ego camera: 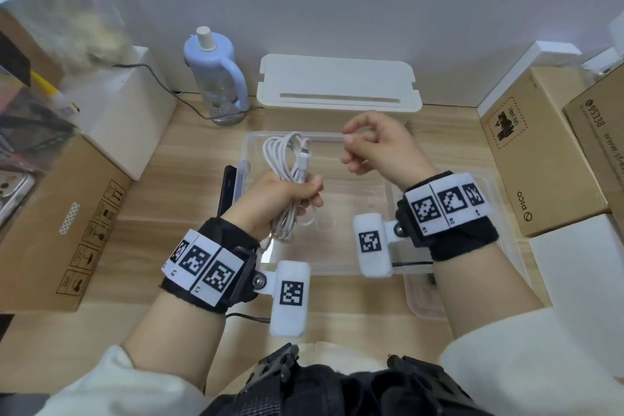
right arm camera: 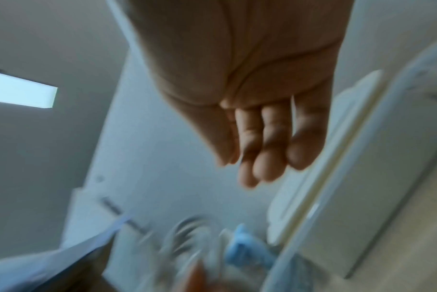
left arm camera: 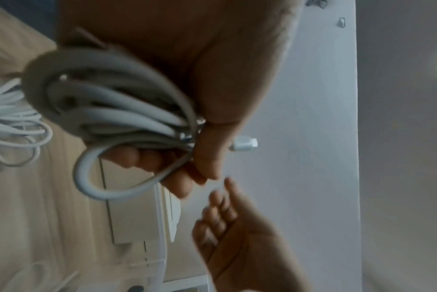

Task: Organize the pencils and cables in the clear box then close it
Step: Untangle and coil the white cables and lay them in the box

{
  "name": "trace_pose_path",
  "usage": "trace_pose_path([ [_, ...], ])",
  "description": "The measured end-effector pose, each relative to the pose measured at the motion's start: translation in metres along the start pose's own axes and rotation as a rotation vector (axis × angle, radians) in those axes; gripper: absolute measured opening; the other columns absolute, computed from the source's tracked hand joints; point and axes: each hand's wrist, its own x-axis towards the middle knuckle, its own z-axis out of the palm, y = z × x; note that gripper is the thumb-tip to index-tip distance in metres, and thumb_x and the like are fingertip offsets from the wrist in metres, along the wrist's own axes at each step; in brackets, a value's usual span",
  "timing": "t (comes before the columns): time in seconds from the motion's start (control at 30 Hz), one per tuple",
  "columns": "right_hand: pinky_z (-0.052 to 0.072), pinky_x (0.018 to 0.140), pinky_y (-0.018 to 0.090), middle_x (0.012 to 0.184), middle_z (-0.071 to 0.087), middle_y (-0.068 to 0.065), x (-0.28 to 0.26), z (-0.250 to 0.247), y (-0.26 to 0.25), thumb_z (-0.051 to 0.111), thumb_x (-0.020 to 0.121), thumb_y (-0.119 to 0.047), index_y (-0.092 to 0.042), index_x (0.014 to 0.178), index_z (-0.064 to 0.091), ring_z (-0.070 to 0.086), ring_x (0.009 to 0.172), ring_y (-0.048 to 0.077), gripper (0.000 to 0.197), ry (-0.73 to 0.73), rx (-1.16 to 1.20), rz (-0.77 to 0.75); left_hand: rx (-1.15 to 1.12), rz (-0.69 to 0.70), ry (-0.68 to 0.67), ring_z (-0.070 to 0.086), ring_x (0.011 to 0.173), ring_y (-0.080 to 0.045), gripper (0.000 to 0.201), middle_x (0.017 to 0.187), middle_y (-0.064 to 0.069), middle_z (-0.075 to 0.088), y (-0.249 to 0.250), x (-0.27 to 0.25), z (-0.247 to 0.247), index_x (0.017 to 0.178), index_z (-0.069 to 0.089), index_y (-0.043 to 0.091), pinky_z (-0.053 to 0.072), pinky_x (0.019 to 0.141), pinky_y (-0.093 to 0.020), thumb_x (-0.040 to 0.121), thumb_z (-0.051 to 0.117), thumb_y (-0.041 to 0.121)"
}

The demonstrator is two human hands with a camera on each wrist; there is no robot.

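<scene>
Nearest the head camera are two forearms in cream sleeves, each wrist wrapped in a black band carrying white coded marker tiles. The left hand (ego camera: 270,203) is closed in a fist around one bundle of white cable (ego camera: 292,176), coiled into several loops; the loops rise beyond the fingers and hang below the palm. In the left wrist view the thumb presses across the gathered strands, and one silver-tipped connector (left arm camera: 245,143) pokes out just past the thumb. A second loose bunch of white cable (left arm camera: 15,122) shows at the left edge of that view, lying on the wooden desk (ego camera: 175,240); how many cables make it up cannot be told.

The right hand (ego camera: 378,145) hangs in the air, apart from the bundle and beyond it, its fingers loosely curled and holding nothing. The right wrist view, though blurred, shows the same relaxed fingers (right arm camera: 262,150) with nothing between them.

Under both hands sits one clear box (ego camera: 368,257), open, its floor showing bare below the left fingers. One clear lid (ego camera: 479,186) lies just right of the box, partly under the right forearm. The cable bundle is held above the box's left half, not resting in it. No pencils can be made out.

Beyond the right fingers stands one white cable-management box (ego camera: 337,84) with a slot in its lid; beyond the left fingers, one pale blue bottle (ego camera: 216,71). Cardboard cartons (ego camera: 540,152) flank the desk on both sides.
</scene>
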Motion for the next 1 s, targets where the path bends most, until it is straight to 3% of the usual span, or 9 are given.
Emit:
trace_pose_path([
  [0.13,0.051,0.064,0.029,0.087,0.061,0.009,0.019,-0.003,0.029,0.051,0.091,-0.016,-0.010,0.095,0.058,0.058,0.071,0.017,0.010,0.025,-0.164,0.386,-0.263,-0.038,0.041,0.067,0.065,-0.019,0.020,0.050,-0.002,0.060,0.001,0.006,-0.009,0.074,0.054,0.007,0.049,0.076,-0.033,0.093,0.048,0.013],
  [0.23,0.047,0.092,0.039,0.120,0.055,0.014,0.033,0.005,0.051,0.053,0.091,-0.025,-0.004,0.121,0.050,0.055,0.108,0.028,0.037,-0.111,-0.439,0.641,-0.417,-0.073,0.029,0.060,0.051,-0.019,0.025,0.046,-0.001,0.052,0.004,0.011,-0.007,0.072,0.050,0.008,0.045,0.079,-0.038,0.094,0.046,0.017],
  [0.3,0.038,0.103,0.038,0.136,0.047,0.016,0.041,0.009,0.063,0.053,0.090,-0.028,-0.003,0.129,0.045,0.045,0.124,0.031,0.046,-0.193,-0.552,0.684,-0.477,-0.097,0.018,0.056,0.047,-0.017,0.025,0.046,0.000,0.049,0.005,0.014,-0.008,0.071,0.049,0.010,0.051,0.069,-0.032,0.095,0.045,0.018],
  [0.4,0.039,0.097,0.030,0.135,0.050,0.011,0.049,0.014,0.085,0.055,0.088,-0.036,-0.010,0.123,0.053,0.048,0.121,0.030,0.044,-0.331,-0.586,0.753,-0.525,-0.119,0.005,0.055,0.045,-0.016,0.025,0.045,0.001,0.047,0.006,0.019,-0.010,0.071,0.048,0.011,0.052,0.058,-0.025,0.095,0.044,0.018],
  [0.47,0.043,0.099,0.036,0.128,0.057,0.008,0.053,0.016,0.097,0.057,0.081,-0.051,-0.015,0.110,0.061,0.056,0.110,0.028,0.046,-0.353,-0.691,0.796,-0.543,-0.133,-0.003,0.055,0.045,-0.015,0.024,0.045,0.002,0.047,0.005,0.021,-0.010,0.071,0.048,0.012,0.052,0.058,-0.025,0.094,0.044,0.018],
  [0.67,0.044,0.097,0.044,0.102,0.061,0.008,0.062,0.019,0.109,0.059,0.080,-0.050,-0.016,0.062,0.053,0.058,0.102,0.029,0.039,-0.405,-0.772,0.744,-0.556,-0.174,0.027,0.054,0.043,-0.014,0.022,0.044,0.002,0.046,0.001,0.026,-0.011,0.072,0.047,0.012,0.050,0.053,-0.023,0.093,0.046,0.015],
  [0.77,0.037,0.103,0.039,0.117,0.056,0.007,0.053,0.016,0.099,0.059,0.085,-0.037,-0.009,0.102,0.061,0.049,0.120,0.029,0.032,-0.399,-0.617,0.685,-0.518,-0.159,0.091,0.050,0.040,-0.012,0.022,0.042,0.003,0.042,0.000,0.023,-0.013,0.071,0.044,0.013,0.045,0.045,-0.019,0.092,0.049,0.011],
  [0.83,0.024,0.112,0.036,0.139,0.042,0.004,0.040,0.016,0.080,0.059,0.087,-0.028,-0.011,0.128,0.048,0.034,0.134,0.023,0.046,-0.399,-0.389,0.530,-0.498,-0.132,0.142,0.049,0.038,-0.011,0.020,0.042,0.003,0.040,-0.002,0.021,-0.015,0.073,0.045,0.012,0.041,0.043,-0.018,0.091,0.052,0.008],
  [1.0,0.018,0.113,0.028,0.134,0.034,-0.007,0.009,0.022,0.029,0.061,0.086,-0.022,-0.008,0.133,0.044,0.028,0.133,0.011,0.052,-0.606,-0.292,0.119,-0.365,-0.045,0.225,0.049,0.040,-0.010,0.015,0.043,0.004,0.041,-0.002,0.018,-0.013,0.076,0.052,0.012,0.039,0.041,-0.020,0.086,0.062,0.015],
])
